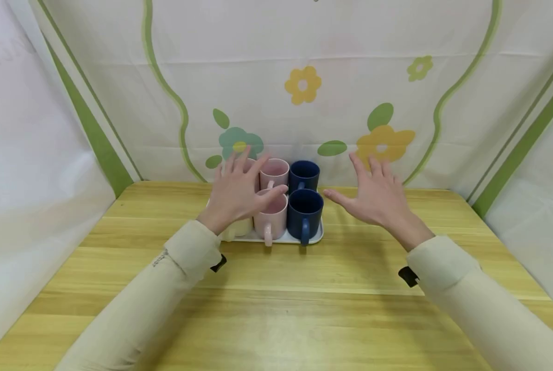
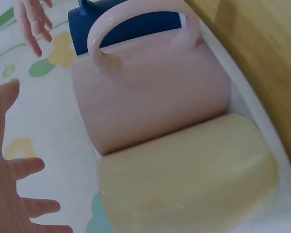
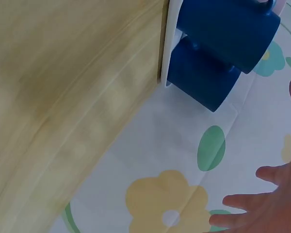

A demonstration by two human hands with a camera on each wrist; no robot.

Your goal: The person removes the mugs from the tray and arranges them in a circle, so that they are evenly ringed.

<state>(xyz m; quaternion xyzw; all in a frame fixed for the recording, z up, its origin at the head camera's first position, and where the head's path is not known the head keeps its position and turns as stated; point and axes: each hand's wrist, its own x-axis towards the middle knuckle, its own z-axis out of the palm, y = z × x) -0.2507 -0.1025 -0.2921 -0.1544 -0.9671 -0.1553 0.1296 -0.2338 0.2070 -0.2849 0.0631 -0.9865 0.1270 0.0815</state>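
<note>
Mugs stand upright in two rows on a white tray [image 1: 281, 239] near the back of the table. On the right are a front navy mug [image 1: 305, 214] and a back navy mug [image 1: 304, 175]; beside them, a front pink mug [image 1: 272, 219] and a back pink mug [image 1: 274, 170]. A pale yellow mug [image 2: 184, 174] fills the front left spot. My left hand [image 1: 239, 193], fingers spread, hovers over the left mugs and partly hides them. To the right of the navy mugs, my right hand [image 1: 374, 198] is held in the air with fingers apart. Neither hand holds anything.
The wooden table [image 1: 276, 309] extends in front of the tray and to both sides. Behind it hangs a white curtain [image 1: 258, 103] with printed flowers, close to the back mugs. Further white cloth [image 1: 35, 180] closes off the left side, and more hangs at the right.
</note>
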